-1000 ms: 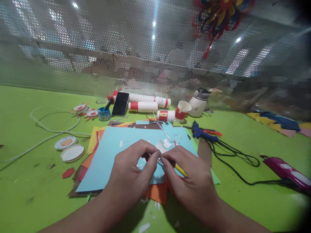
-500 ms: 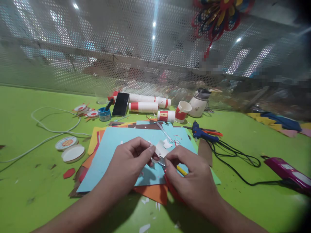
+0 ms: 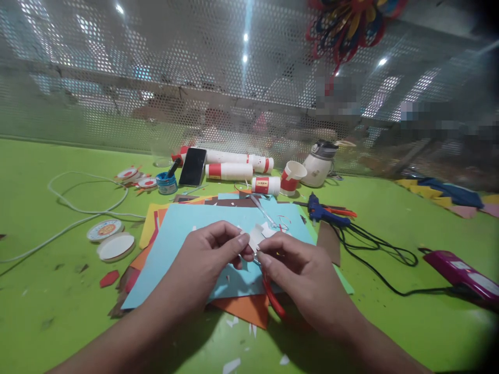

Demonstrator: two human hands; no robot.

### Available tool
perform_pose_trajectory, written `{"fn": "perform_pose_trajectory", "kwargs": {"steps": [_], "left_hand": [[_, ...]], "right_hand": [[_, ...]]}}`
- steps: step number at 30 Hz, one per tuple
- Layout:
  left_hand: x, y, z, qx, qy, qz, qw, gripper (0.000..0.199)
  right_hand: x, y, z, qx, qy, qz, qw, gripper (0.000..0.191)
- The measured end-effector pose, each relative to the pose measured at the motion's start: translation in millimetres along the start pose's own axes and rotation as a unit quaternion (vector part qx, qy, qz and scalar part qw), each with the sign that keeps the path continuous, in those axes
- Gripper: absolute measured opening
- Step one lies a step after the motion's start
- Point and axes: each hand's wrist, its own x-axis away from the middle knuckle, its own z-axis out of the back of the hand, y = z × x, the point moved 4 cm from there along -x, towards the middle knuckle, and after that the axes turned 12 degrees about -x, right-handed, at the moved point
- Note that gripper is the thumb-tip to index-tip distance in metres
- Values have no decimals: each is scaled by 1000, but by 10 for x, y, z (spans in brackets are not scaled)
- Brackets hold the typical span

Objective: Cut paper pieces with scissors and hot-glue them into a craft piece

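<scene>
My left hand (image 3: pixel 213 251) pinches a small white paper piece (image 3: pixel 255 238) between thumb and forefinger. My right hand (image 3: pixel 302 272) is closed too, its thumb and forefinger meeting at the near edge of the same piece. Below the right palm shows the red handle of scissors (image 3: pixel 274 300); their blades are mostly covered by the fingers, and I cannot tell whether they lie on the paper or hang from the hand. Both hands are above a light blue sheet (image 3: pixel 171 259) on a stack of coloured paper. Another white scrap (image 3: pixel 268 229) appears just behind the piece.
Behind the stack are paper cups (image 3: pixel 230 171), a phone (image 3: pixel 193 167), a blue jar (image 3: pixel 167 183) and a white kettle-like jug (image 3: pixel 319 165). A blue glue gun (image 3: pixel 325 214) trails a black cord to a purple power strip (image 3: pixel 462 275). White paper discs (image 3: pixel 116 246) lie at left.
My right fingers have shifted slightly left and up against the white paper piece. More of the red scissors handle shows, and the yellow stick beneath the right hand is now hidden.
</scene>
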Motion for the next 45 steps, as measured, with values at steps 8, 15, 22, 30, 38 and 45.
{"fn": "perform_pose_trajectory", "kwargs": {"steps": [8,15,22,30,38,45], "left_hand": [[8,17,-16,-3,-8,9,1000,19],[2,39,-16,-7,7,7,1000,18],[5,19,0,-17,13,5,1000,18],[8,11,-13,-6,-12,4,1000,19],[4,4,-23,-15,-19,6,1000,19],[12,3,-25,-24,-21,6,999,19]], "right_hand": [[10,-20,4,13,3,18,1000,13],[33,-6,11,39,6,32,999,12],[28,8,2,48,4,31,998,12],[29,71,55,-46,35,-33,998,11],[30,59,19,-58,-8,-45,997,7],[26,57,16,-42,2,-60,997,13]]}}
